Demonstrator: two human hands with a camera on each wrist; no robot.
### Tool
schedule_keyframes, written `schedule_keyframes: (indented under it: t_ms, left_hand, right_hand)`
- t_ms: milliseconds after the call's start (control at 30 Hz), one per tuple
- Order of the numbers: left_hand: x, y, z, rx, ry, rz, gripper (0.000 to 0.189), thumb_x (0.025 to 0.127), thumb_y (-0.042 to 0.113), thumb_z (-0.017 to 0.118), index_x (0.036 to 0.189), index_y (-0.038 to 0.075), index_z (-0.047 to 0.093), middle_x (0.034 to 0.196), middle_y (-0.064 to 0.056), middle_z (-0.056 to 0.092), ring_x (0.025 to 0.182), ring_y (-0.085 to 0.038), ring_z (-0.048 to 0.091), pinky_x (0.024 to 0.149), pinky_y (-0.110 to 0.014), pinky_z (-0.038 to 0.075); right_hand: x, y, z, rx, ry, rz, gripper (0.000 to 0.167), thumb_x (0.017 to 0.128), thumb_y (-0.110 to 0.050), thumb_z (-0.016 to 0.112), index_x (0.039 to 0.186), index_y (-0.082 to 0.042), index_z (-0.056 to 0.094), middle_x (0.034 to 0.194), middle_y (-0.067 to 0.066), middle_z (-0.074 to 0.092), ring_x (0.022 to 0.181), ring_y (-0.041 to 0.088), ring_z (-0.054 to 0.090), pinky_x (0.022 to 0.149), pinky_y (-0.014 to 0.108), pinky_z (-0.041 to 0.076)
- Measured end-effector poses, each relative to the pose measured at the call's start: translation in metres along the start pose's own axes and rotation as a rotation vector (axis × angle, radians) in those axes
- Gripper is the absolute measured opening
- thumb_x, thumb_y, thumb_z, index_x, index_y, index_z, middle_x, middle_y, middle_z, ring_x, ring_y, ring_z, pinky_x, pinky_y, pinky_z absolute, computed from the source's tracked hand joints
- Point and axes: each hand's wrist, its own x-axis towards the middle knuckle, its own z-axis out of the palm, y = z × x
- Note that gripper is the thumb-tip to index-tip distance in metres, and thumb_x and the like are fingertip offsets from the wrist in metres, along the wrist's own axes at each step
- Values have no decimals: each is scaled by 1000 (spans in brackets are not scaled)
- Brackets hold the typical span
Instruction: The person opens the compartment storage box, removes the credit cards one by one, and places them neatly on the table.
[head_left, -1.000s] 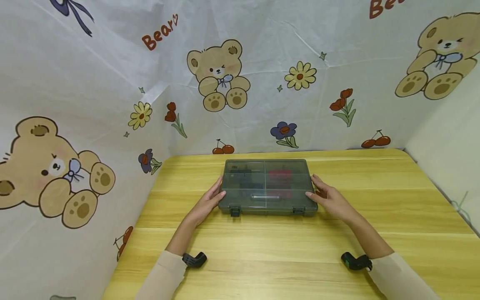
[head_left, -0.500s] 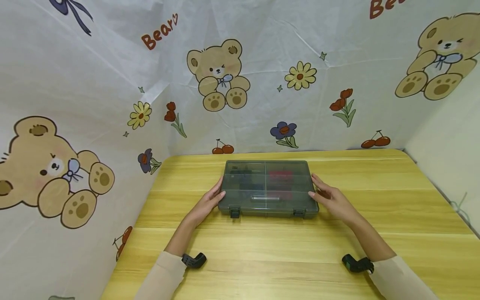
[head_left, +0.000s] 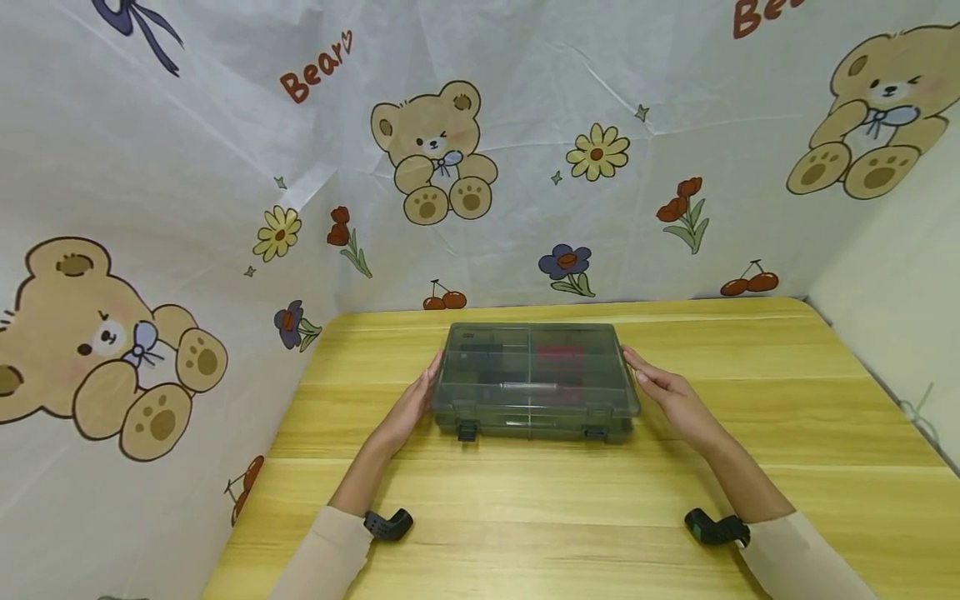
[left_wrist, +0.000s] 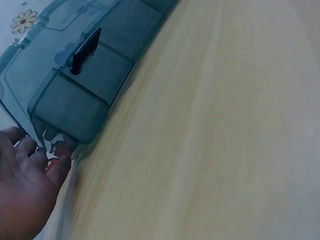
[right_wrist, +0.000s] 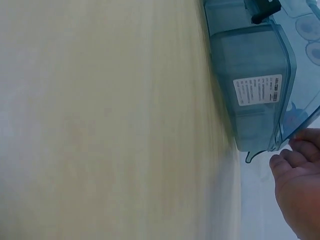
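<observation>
A smoky grey see-through plastic storage box [head_left: 525,432] rests on the wooden table, its hinged lid [head_left: 480,397] tilted slightly up along the front. Dark and red items [head_left: 561,357] show blurrily through the lid. My left hand [head_left: 405,412] lies along the box's left side, fingertips at the lid's edge. On the opposite side, my right hand [head_left: 678,408] has its fingers extended along the lid's right edge, thumb raised beside it. In the right wrist view, the fingertips [right_wrist: 300,145] meet the lid's corner. Both front latches [head_left: 467,432] hang unfastened.
The light wooden table [head_left: 540,517] spreads around the box. A white cloth [head_left: 517,267] printed with bears and flowers hangs behind it and along the left. A pale wall [head_left: 915,317] borders the right side. A black camera [head_left: 390,525] is strapped to each wrist.
The lid's front edge has risen off the box body, opening a thin gap. Both thumbs have moved off the lid's top to its sides.
</observation>
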Motion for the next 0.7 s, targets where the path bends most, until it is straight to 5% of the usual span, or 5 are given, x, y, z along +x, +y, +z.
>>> schedule_keyframes:
  t_ms: [200,433,700]
  left_hand:
    - [-1,2,-2,1,30,51,56,111,48,13,164,29,14,170,8,6,155,-32,7,123,-60,7]
    - [1,-1,-2,34,70,101,51,113,33,23,164,28,14,171,4,5,156,-20,1,125,-54,5]
    - [8,4,4,73,234,187,46,113,21,34,159,19,33,167,-4,25,154,-21,18,125,-42,17]
  right_hand:
    - [1,2,-2,11,-13,-47,53,110,-12,43,159,-1,26,168,16,13,154,28,10,106,4,32]
    - [3,1,2,23,32,-53,51,109,-8,44,158,-3,30,167,15,18,152,30,17,105,6,36]
    - [7,-5,7,38,102,-71,49,109,-7,45,157,-4,34,164,17,25,152,28,21,106,6,34]
